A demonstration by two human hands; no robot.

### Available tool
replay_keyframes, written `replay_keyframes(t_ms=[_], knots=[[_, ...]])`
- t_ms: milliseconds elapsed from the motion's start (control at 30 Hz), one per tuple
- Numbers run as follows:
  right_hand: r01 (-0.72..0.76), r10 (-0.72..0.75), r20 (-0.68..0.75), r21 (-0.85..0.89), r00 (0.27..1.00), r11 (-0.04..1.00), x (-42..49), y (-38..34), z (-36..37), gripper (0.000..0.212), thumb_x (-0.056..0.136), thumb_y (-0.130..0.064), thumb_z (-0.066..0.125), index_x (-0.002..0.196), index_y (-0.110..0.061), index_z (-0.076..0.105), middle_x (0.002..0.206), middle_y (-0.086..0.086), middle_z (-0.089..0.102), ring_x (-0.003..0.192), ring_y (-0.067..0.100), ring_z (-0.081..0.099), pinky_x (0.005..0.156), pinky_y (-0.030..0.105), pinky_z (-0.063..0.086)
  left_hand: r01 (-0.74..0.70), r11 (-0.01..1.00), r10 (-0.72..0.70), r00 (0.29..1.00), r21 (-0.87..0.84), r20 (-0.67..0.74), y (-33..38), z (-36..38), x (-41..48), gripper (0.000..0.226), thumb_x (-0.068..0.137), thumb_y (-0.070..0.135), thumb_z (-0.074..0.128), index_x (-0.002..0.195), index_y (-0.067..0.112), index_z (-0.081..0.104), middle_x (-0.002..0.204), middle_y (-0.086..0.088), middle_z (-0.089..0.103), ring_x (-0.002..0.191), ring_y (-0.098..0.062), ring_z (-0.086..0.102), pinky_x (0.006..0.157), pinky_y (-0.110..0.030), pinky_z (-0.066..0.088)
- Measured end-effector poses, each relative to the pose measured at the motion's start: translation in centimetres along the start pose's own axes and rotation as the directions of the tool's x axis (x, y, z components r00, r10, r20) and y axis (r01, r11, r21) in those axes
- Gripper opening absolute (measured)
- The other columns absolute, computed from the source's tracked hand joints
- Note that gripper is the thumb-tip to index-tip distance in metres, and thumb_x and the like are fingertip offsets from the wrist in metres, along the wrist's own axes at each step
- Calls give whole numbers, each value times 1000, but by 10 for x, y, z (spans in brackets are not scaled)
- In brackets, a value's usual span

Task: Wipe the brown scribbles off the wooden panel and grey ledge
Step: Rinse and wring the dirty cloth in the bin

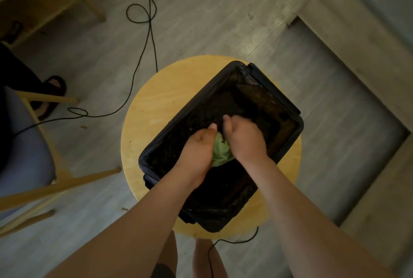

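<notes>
Head view, looking straight down. My left hand (199, 150) and right hand (243, 141) are close together over a black tub (279, 96). Both grip a bunched green cloth (220, 151) between them. My fingers are curled tight around the cloth on both sides. Each thumb lies on top and points away from me, and the cloth bulges out in the gap between my palms. The cloth sits above the middle of the tub. In this dim light I cannot tell whether it touches the dark, wet-looking inside.

The tub stands slantwise on a round wooden stool (152, 107), with one corner reaching past the stool's near edge. My bare legs (169, 253) show just below the stool.

On the right, a pale wood-grain panel (357, 31) runs diagonally across the floor area. A grey ledge (330, 89) lies just beside it, well apart from my hands. Any marks on them are too faint to make out.

On the left, a black cable (152, 38) loops over the grey floor (201, 20) and passes the stool. Farther left is a chair (26, 148) with a blue-grey seat and wooden legs. Near it is someone's foot in a dark sandal (53, 89).
</notes>
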State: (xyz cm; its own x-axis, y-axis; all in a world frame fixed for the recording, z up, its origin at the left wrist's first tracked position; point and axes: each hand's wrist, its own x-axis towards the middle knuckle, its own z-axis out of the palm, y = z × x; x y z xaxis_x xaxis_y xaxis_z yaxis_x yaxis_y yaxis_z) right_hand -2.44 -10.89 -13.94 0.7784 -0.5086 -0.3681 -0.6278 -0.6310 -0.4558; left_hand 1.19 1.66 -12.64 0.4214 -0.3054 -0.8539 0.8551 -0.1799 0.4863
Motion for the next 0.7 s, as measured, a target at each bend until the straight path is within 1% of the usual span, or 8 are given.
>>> replay_keyframes(t_ms=[67,133,233,333,400,467,600,700], knots=[[-216,219,-16,117,975,969,10,9,-7,38,110,-45,39,112,-12,56,118,16,55,102,40,60,76,37,42,-7,1000,6,1000,-30,-22,-4,-8,-1,28,109,33,52,120,11,65,116,-12,74,105,-26,74,95,-47,60],[-413,412,49,206,910,887,12,8,-11,46,108,-53,37,137,-18,42,143,19,36,122,47,49,94,47,46,31,999,-33,998,-27,-62,-3,-14,1,16,106,18,57,121,16,62,118,-11,71,105,-26,72,91,-46,61],[-396,374,202,84,905,914,4,-7,-1,54,109,-51,34,150,-17,30,147,20,33,127,47,47,100,46,46,129,991,-130,991,-16,-33,2,-17,2,37,94,11,62,129,24,62,114,-9,75,104,-28,71,89,-46,60],[-299,256,288,116,923,947,-9,-18,0,36,109,-42,38,129,-16,52,115,9,61,105,33,63,87,42,54,241,955,-241,970,-171,20,9,-12,2,34,93,33,60,117,14,74,104,-11,78,96,-29,71,82,-41,57],[-196,138,280,189,950,962,-23,-27,-6,35,107,-51,42,109,-22,60,95,-3,66,88,17,67,78,41,58,295,909,-291,955,-295,60,15,-10,2,42,97,45,56,113,13,77,105,-14,78,100,-32,71,83,-44,57],[-56,0,217,249,976,967,-39,-40,-15,41,104,-58,45,86,-24,61,75,-4,65,69,8,64,63,35,56,287,908,-268,958,-304,105,19,-8,5,44,101,49,53,101,12,77,93,-12,77,90,-28,74,75,-39,58],[56,-112,122,392,986,918,-57,-54,-18,54,105,-51,48,61,-21,51,53,0,52,50,15,55,46,29,41,290,916,-284,957,-278,64,29,-3,3,42,104,41,56,75,14,69,62,-4,61,57,-17,64,55,-28,53],[122,-137,23,335,990,934,-56,-51,-7,59,105,-53,41,56,-22,48,47,-2,48,45,16,53,45,35,42,333,893,-330,942,-303,63,36,3,-3,29,107,33,53,93,16,71,67,-5,63,64,-18,62,62,-27,52]])
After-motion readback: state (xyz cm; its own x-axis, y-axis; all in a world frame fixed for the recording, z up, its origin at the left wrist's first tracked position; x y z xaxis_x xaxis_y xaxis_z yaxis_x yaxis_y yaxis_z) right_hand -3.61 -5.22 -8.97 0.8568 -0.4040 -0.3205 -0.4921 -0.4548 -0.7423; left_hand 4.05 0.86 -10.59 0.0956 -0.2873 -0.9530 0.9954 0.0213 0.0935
